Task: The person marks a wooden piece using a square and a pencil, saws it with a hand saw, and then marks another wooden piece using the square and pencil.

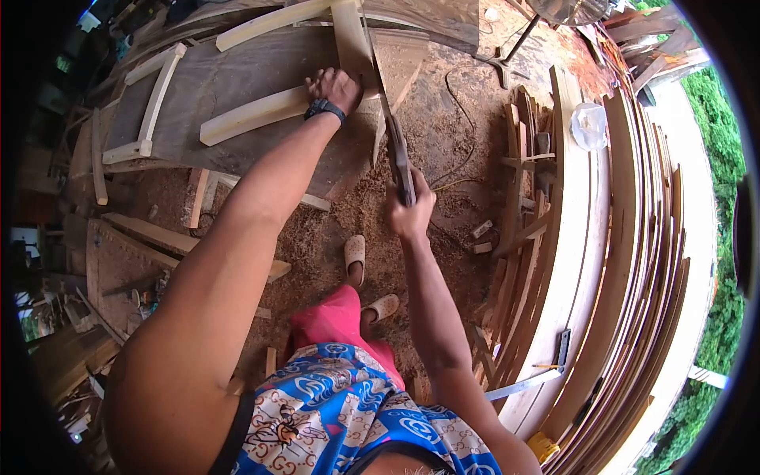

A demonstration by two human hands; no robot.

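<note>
My right hand is wrapped round the dark handle of a hand saw, whose blade points away from me along the edge of the workbench. My left hand, with a dark watch on the wrist, presses down with bent fingers on a pale wooden frame at its joint. That frame lies on a dark board. The saw's blade, seen nearly edge-on, runs beside the frame's end, just right of my left hand. Whether its teeth touch the wood cannot be made out.
Another pale wooden frame sits on the board's left part. Long planks are stacked at the right, with a metal square and a plastic bag there. Sawdust and a cable cover the floor around my feet.
</note>
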